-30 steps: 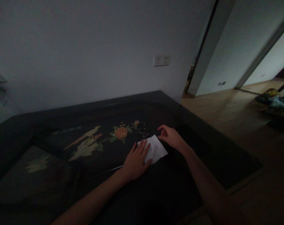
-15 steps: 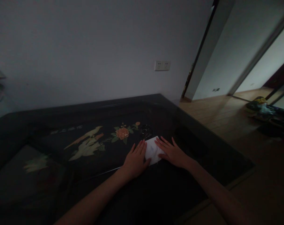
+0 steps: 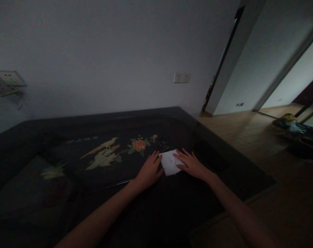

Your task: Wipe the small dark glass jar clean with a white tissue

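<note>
1. Characters [image 3: 82, 139], pale and Chinese-looking, run in a short row near the far left part of the dark surface [image 3: 244, 179]; the second looks like 上 and the last like 花 – the others are too dim to read with certainty.
2. Near this writing, the surface carries a decorative picture: a long-tailed bird [image 3: 102, 147] in tan, a large cream bloom [image 3: 102, 160] just below it, and an orange flower [image 3: 139, 145] with green leaves farther right.
3. The surface itself is black and glossy, with a greyish patch at left where another pale flower shape [image 3: 53, 171] shows.
4. A small white paper [image 3: 169, 164], creased, lies flat on the surface, to the right of and nearer than the orange flower.
5. The left hand [image 3: 149, 170] rests with its fingers extended and slightly spread, fingertips at the paper's left edge.
6. The right hand [image 3: 192, 165] lies palm down with fingers spread, the fingertips over the paper's right side – neither hand pinches it.
7. Just beyond the paper is a shiny, dark round thing [image 3: 164, 143], too dim to identify.
8. Behind the surface rises a pale wall [image 3: 107, 51] with a double socket [image 3: 182, 78]; another wall plate [image 3: 11, 78] sits at far left.
9. To the right, light wooden floor [image 3: 223, 125] stretches away, with a dark heap [image 3: 295, 127] on it, partly yellow and plasticky.
</note>
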A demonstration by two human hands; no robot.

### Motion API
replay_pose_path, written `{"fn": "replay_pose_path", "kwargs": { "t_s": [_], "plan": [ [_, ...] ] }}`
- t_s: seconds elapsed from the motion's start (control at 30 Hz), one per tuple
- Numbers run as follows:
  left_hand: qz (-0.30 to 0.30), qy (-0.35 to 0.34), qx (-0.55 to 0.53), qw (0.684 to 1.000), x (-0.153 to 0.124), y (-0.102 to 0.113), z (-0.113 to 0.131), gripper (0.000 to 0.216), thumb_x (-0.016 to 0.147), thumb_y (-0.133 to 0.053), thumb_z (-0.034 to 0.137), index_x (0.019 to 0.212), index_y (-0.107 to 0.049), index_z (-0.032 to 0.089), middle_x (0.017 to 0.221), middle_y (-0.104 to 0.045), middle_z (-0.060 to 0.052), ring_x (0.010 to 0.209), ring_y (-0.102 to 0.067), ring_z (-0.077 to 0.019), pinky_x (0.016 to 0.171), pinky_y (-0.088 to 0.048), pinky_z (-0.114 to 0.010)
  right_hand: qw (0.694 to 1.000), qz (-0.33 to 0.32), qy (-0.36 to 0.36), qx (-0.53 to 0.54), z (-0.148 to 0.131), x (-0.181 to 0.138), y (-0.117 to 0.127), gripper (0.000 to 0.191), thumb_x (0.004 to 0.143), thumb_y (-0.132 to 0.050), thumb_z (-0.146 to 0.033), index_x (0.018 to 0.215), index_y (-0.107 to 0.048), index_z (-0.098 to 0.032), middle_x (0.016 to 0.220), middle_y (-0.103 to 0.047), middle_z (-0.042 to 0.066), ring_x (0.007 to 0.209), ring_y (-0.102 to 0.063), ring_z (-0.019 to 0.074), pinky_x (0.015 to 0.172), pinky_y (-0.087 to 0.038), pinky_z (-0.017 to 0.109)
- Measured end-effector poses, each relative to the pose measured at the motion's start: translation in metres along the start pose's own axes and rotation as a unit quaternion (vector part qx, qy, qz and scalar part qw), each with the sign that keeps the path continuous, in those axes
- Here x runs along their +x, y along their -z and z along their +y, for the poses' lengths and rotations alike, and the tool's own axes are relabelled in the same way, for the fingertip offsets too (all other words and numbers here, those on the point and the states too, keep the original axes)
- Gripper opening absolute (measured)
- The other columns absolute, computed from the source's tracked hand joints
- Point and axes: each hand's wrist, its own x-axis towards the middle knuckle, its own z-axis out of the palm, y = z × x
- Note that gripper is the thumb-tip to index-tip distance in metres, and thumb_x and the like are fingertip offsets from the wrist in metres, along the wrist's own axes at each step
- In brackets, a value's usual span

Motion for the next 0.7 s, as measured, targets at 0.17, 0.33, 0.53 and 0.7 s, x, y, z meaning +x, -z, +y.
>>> {"fn": "replay_pose_path", "kwargs": {
  "t_s": [0.17, 0.33, 0.53, 0.7],
  "plan": [
    [0.042, 0.015, -0.059, 0.997, -0.019, 0.022, 0.004, 0.045, 0.084, -0.053, 0.023, 0.129, -0.049, 0.019, 0.144, -0.044, -0.014, 0.137, -0.034, -0.0266, 0.111, -0.029, -0.050, 0.993, 0.113, -0.010, 0.027, -0.026, 0.003, 0.013, 0.046, 0.092, -0.044, -0.043, 0.131, -0.053, -0.021, 0.151, -0.033, 0.010, 0.140, -0.026, 0.0306, 0.109, -0.024, 0.057],
    [0.114, 0.107, -0.261, 0.953, -0.039, 0.044, -0.003, 0.029, 0.082, -0.054, 0.025, 0.109, -0.063, 0.021, 0.119, -0.064, -0.008, 0.117, -0.055, -0.0241, 0.107, -0.037, -0.045, 0.965, 0.211, 0.060, 0.142, -0.092, 0.015, 0.020, 0.027, 0.092, -0.048, -0.032, 0.109, -0.065, -0.020, 0.129, -0.058, 0.009, 0.121, -0.050, 0.0201, 0.105, -0.035, 0.037],
    [0.217, 0.214, -0.453, 0.838, -0.060, 0.045, -0.016, 0.028, 0.085, -0.043, 0.042, 0.090, -0.060, 0.020, 0.100, -0.068, -0.006, 0.100, -0.063, -0.0216, 0.088, -0.051, -0.038, 0.935, 0.172, 0.153, 0.268, -0.177, 0.038, 0.004, 0.020, 0.092, -0.050, -0.030, 0.086, -0.065, -0.017, 0.091, -0.064, 0.005, 0.090, -0.058, 0.0145, 0.083, -0.042, 0.025],
    [0.270, 0.233, -0.465, 0.810, -0.070, 0.039, -0.025, 0.029, 0.085, -0.042, 0.046, 0.090, -0.052, 0.019, 0.092, -0.064, -0.005, 0.087, -0.063, -0.0187, 0.076, -0.053, -0.033, 0.914, 0.154, 0.089, 0.364, -0.197, 0.058, -0.027, 0.023, 0.090, -0.051, -0.031, 0.074, -0.060, -0.017, 0.079, -0.058, 0.002, 0.082, -0.055, 0.0137, 0.074, -0.042, 0.023]
  ]
}}
